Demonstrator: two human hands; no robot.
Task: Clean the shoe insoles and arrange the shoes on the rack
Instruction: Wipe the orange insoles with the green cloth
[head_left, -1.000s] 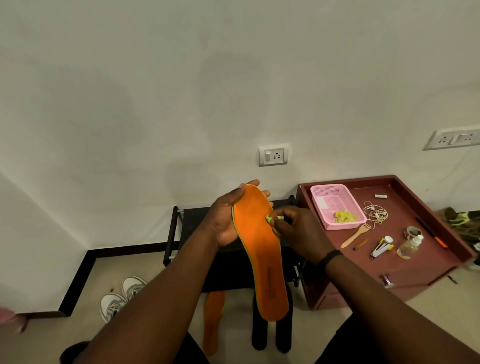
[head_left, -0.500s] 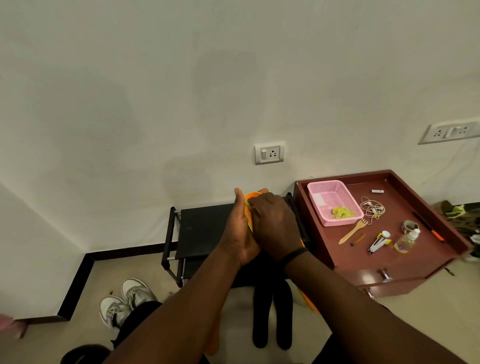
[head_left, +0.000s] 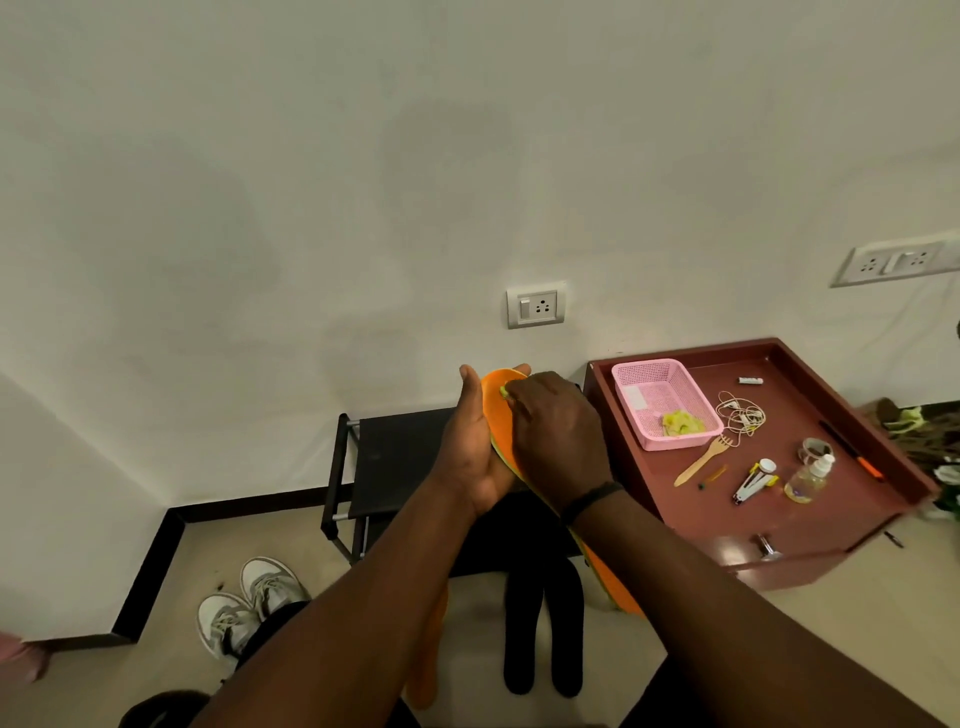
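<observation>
My left hand (head_left: 470, 457) holds an orange insole (head_left: 497, 410) upright from behind, thumb up beside its left edge. My right hand (head_left: 558, 441) lies across the insole's face and pinches a small yellow-green wipe (head_left: 504, 391) against its toe end. The insole's heel (head_left: 626, 597) shows below my right forearm. A second orange insole (head_left: 428, 670) and two black insoles (head_left: 543, 634) lie on the floor in front of the black shoe rack (head_left: 387, 462). A pair of grey-white sneakers (head_left: 249, 608) stands on the floor to the left.
A maroon cabinet top (head_left: 831, 499) at right carries a pink basket (head_left: 665, 402) with a yellow cloth, earphones, a wooden fork, a small clear bottle (head_left: 808, 478), a stapler-like tool and pens. A wall socket (head_left: 536, 306) sits above the rack.
My right hand slid from the insole's middle up to its toe with the wipe. The insole turned from face-on to edge-on behind my hands. The view tilted up slightly.
</observation>
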